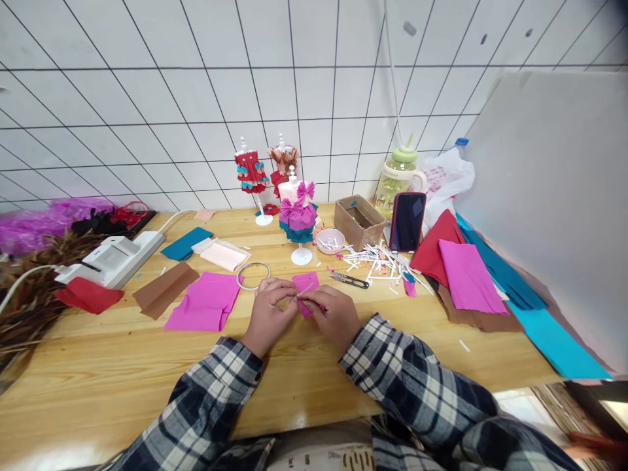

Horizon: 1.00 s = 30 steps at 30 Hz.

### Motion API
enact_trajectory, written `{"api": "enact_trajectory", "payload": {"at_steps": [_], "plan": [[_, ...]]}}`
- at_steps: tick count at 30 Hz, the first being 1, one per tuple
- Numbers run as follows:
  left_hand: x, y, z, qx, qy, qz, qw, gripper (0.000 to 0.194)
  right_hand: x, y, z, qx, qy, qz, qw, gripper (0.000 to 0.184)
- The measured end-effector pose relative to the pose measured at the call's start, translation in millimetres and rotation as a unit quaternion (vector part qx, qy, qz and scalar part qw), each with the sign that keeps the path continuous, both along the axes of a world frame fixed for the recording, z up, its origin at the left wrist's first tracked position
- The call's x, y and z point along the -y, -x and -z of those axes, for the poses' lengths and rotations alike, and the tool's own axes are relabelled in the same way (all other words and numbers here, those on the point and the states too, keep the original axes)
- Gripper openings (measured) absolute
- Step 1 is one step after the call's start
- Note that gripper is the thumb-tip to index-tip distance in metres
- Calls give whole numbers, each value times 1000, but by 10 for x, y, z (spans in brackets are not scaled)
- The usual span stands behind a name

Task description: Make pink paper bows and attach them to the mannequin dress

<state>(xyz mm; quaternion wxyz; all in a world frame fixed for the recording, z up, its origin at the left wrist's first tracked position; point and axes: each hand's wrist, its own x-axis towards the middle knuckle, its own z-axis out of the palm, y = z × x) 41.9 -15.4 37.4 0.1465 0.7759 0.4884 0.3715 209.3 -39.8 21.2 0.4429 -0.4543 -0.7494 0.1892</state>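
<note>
My left hand and my right hand meet over the table, thumbs and fingertips pinched close together. Between them runs a thin white strip, its ends partly covered by my fingers. A small piece of magenta crepe paper lies under the fingertips; whether my fingers also grip it I cannot tell. Beside my left hand is a metal ring. Black thread snips lie beyond my right hand. Straight ahead stands a small white dress form in a magenta and teal paper dress with bows.
Two more dressed forms stand behind, one with a red dress. Right of them are a pink dish, a cardboard box, white paper scraps and a phone. Magenta paper and a power strip lie left.
</note>
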Motion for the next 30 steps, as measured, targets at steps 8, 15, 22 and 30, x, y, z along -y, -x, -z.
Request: {"api": "enact_trajectory", "payload": {"at_steps": [8, 15, 22, 30], "plan": [[-24, 15, 54, -10, -6, 6, 1000, 16, -11, -16, 6, 33, -13, 23, 999, 18], [16, -26, 27, -53, -2, -10, 999, 17, -25, -32, 18, 64, -20, 61, 996, 13], [52, -51, -6, -70, -1, -22, 997, 12, -21, -29, -13, 72, -12, 69, 995, 11], [41, -45, 13, 14, 27, 48, 998, 11, -48, 0, -59, -13, 110, 71, 991, 7]]}}
